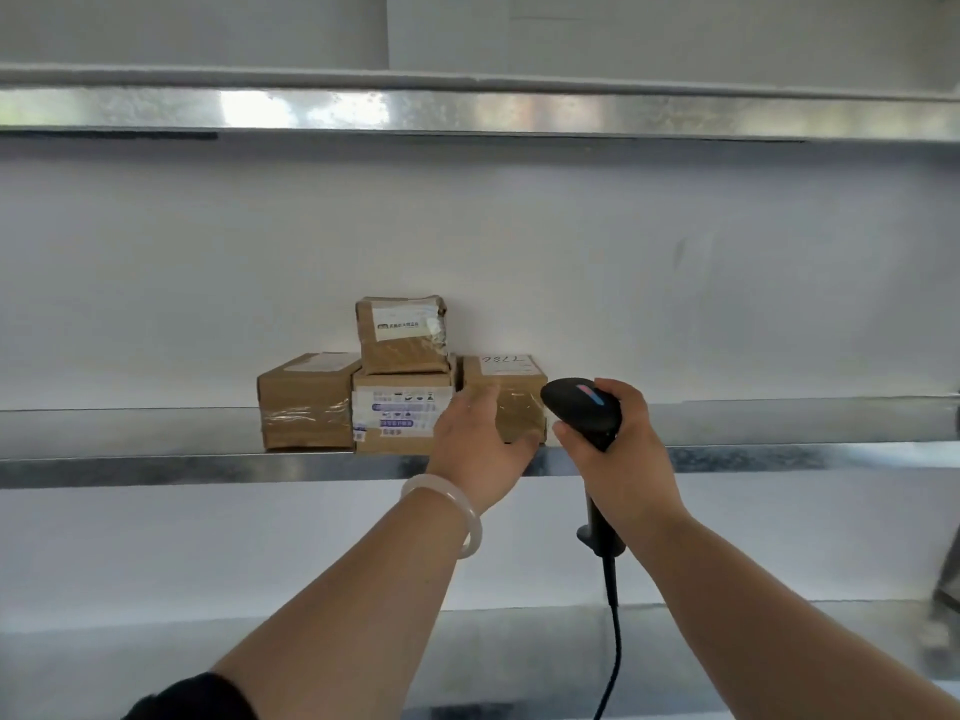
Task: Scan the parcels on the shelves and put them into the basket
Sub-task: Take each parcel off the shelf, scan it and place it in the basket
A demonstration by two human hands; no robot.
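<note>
Several brown cardboard parcels stand together on the middle metal shelf (156, 462). The rightmost parcel (511, 392) has handwriting on its top label. My left hand (480, 449) grips that parcel, fingers curled over its left front and thumb under its lower edge. My right hand (618, 459) holds a black corded barcode scanner (582, 405) by its handle, head beside the parcel's right side. A middle parcel (400, 415) with a blue-printed label carries a smaller parcel (402, 332) on top. A plain parcel (306, 402) stands at the left. No basket is in view.
An upper metal shelf (467, 109) runs across the top and a lower shelf (519, 646) across the bottom. A white wall backs the shelves. The scanner's black cable (615, 641) hangs down between my forearms. A white bangle (457, 506) circles my left wrist.
</note>
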